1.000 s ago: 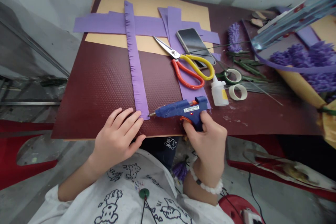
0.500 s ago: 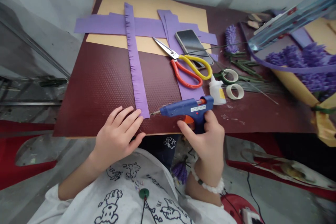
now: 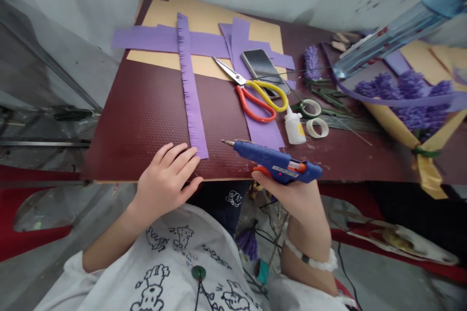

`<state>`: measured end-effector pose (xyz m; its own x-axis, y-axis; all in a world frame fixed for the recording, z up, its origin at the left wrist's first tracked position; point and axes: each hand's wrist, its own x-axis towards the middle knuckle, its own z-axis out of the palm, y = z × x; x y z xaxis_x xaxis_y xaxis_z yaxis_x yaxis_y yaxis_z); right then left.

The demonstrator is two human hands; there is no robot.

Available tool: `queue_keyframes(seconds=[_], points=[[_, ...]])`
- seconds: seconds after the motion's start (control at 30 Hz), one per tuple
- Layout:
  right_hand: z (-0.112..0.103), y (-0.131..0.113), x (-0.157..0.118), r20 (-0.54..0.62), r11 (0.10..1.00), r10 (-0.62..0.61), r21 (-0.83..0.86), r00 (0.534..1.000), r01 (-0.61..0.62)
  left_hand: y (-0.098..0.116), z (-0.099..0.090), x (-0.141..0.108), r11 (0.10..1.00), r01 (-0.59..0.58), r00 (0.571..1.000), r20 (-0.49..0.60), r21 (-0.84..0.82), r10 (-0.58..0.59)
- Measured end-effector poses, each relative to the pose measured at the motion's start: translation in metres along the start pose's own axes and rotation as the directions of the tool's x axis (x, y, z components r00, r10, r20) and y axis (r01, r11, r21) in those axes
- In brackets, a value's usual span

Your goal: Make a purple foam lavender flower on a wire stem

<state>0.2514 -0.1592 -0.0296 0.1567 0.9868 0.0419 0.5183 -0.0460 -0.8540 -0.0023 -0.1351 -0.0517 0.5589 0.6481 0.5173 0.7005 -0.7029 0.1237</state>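
A long purple paper strip with a fringe cut along its left edge lies lengthwise on the dark red tabletop. My left hand rests flat at its near end, fingers stretched out, fingertips touching the strip's lower left corner. A blue hot glue gun is gripped in my right hand, its nozzle pointing left, a little right of the strip and apart from it. Beyond it lie scissors with one red and one yellow handle, partly over a purple sheet and a phone.
A small white glue bottle stands by two tape rolls. Wrapped purple flowers and a clear plastic bottle are on the right. Yellow paper and crossing purple strips lie at the back.
My right hand has drawn the glue gun right, away from the strip's near end, and its body has tilted. My left hand stays on the strip. The view has shifted slightly.
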Motion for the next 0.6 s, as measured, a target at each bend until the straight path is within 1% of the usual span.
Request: queue_keyframes(seconds=[0.1,0.2,0.33,0.4,0.5,0.6], points=[[0.002,-0.002,0.002,0.003,0.998,-0.047,-0.037,0.999,0.047,-0.001,-0.001,0.000,1.000,0.006,1.000,0.012,-0.016,-0.006],[0.002,-0.006,0.005,0.024,0.998,-0.062,-0.022,0.998,0.063,-0.001,-0.001,-0.001,0.999,0.019,1.000,0.022,-0.036,-0.018],[0.002,-0.006,0.006,0.130,0.999,-0.034,0.045,0.991,0.028,0.000,-0.002,-0.001,0.998,0.037,0.999,0.029,-0.059,-0.035],[0.003,-0.005,0.005,0.171,0.997,-0.028,0.081,0.985,0.014,-0.001,-0.004,-0.001,0.995,0.053,0.998,0.049,-0.079,-0.050],[0.005,-0.005,0.005,0.170,0.996,-0.048,0.083,0.984,0.034,-0.003,-0.009,0.001,0.990,0.072,0.993,0.104,-0.122,-0.059],[0.006,-0.005,0.008,0.160,0.998,-0.065,0.027,0.985,0.062,-0.007,-0.015,0.007,0.987,0.060,0.987,0.157,-0.151,-0.036]])
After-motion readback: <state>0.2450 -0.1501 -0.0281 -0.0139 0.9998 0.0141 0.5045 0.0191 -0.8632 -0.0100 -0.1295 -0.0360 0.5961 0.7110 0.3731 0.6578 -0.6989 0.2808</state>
